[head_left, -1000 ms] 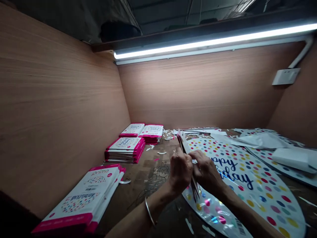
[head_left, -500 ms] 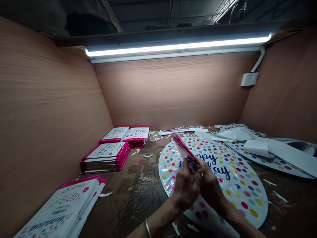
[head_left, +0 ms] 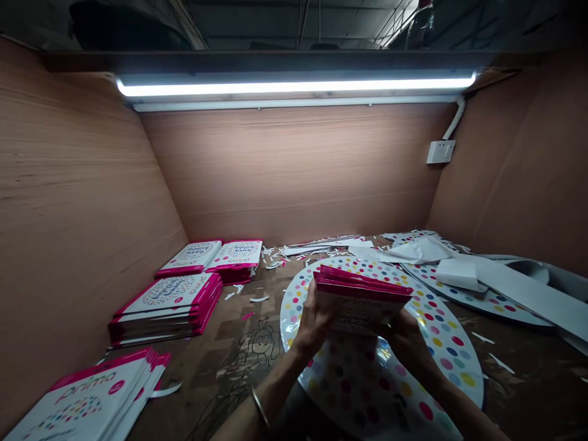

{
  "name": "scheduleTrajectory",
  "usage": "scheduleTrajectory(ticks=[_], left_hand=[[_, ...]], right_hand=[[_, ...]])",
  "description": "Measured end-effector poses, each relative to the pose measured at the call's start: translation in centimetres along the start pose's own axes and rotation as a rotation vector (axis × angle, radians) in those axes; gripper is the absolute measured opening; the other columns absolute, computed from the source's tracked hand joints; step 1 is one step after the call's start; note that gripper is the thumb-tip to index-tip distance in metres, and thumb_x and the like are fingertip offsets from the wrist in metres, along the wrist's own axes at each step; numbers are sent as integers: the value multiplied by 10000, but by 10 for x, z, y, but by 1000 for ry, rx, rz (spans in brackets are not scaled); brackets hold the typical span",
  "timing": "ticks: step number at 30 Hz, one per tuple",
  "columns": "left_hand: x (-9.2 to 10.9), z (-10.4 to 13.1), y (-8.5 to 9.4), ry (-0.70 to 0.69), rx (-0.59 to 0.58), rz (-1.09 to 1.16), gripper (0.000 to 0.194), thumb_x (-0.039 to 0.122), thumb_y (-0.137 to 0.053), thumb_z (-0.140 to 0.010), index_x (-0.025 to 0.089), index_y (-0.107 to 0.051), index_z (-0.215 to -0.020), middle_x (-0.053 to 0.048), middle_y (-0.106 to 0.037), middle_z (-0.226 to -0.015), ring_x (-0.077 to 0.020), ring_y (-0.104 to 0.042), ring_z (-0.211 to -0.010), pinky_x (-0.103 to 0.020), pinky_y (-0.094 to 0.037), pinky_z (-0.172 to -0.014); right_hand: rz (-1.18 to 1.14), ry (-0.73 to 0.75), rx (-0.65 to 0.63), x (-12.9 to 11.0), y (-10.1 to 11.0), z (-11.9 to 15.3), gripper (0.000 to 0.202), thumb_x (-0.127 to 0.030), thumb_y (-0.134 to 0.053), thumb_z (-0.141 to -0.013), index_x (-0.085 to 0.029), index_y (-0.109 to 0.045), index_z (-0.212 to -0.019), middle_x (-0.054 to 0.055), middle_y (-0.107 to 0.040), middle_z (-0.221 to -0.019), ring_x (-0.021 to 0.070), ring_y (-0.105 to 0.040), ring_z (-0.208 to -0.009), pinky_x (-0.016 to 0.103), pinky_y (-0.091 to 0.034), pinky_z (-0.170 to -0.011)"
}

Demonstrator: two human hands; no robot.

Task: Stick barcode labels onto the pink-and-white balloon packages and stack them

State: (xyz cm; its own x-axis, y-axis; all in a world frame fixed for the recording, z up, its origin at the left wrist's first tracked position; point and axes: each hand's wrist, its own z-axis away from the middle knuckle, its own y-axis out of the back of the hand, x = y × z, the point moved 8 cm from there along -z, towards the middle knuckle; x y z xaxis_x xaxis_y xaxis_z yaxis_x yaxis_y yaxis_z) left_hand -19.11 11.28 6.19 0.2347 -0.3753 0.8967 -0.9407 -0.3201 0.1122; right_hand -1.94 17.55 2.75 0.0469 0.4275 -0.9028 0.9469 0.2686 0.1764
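Observation:
A small bundle of pink-and-white printed packets (head_left: 356,300) is held upright over a round dotted sheet (head_left: 459,367). My left hand (head_left: 315,321) grips the bundle's left end, its fingers partly behind the packets. At the lower right corner, my right hand (head_left: 402,334) is closed on the same bundle, its fingertips in shadow. The packets' printed fronts face me, and their pink top edges fan slightly apart. A bracelet (head_left: 260,407) circles my left wrist.
Stacks of similar packets stand at left: a front stack (head_left: 92,398), a middle stack (head_left: 169,300) and back stacks (head_left: 236,254). White strips (head_left: 514,285) lie over more dotted sheets at right. Paper scraps (head_left: 260,299) litter the brown tabletop (head_left: 215,355). Wooden walls enclose it.
My hands have moved apart to the bundle's two ends. The bundle, seen edge-on before, now turns its broad printed face to me. The view has shifted slightly right.

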Motion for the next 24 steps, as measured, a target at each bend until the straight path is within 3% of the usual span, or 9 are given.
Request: scheduleTrajectory(ticks=[2,7,20,24], left_hand=[[-8,10,-4,54,30,-37,442,347,-617,-706,207,-537,-1118,-55,-606,-1043,-243,-534,-984,-383,-436,-857],[-28,16,-7,128,78,-67,468,304,-631,-671,221,-519,-1118,-71,-615,-990,-281,-535,-1010,-429,-466,-814],[-28,13,-5,164,114,94,722,185,-691,-614,211,-391,-1270,-96,-585,-1124,-310,-504,-1064,-413,-435,-854],[-29,14,-7,196,99,166,692,193,-700,-614,212,-422,-1247,-86,-608,-1080,-294,-526,-1035,-386,-443,-841]], right_hand=[[7,-54,-36,3,-2,-4,242,-321,-613,-689,-188,-638,-890,63,-654,-860,254,-574,-883,349,-472,-755],[21,-98,-42,11,-4,-10,291,-327,-642,-654,-181,-645,-905,69,-653,-860,272,-546,-959,384,-441,-820],[36,-94,-38,14,-6,-15,312,-358,-669,-625,-187,-657,-886,71,-656,-850,293,-513,-1004,407,-428,-821],[65,-87,-29,15,-6,-15,315,-357,-674,-628,-185,-658,-891,75,-655,-841,289,-525,-983,398,-441,-809]])
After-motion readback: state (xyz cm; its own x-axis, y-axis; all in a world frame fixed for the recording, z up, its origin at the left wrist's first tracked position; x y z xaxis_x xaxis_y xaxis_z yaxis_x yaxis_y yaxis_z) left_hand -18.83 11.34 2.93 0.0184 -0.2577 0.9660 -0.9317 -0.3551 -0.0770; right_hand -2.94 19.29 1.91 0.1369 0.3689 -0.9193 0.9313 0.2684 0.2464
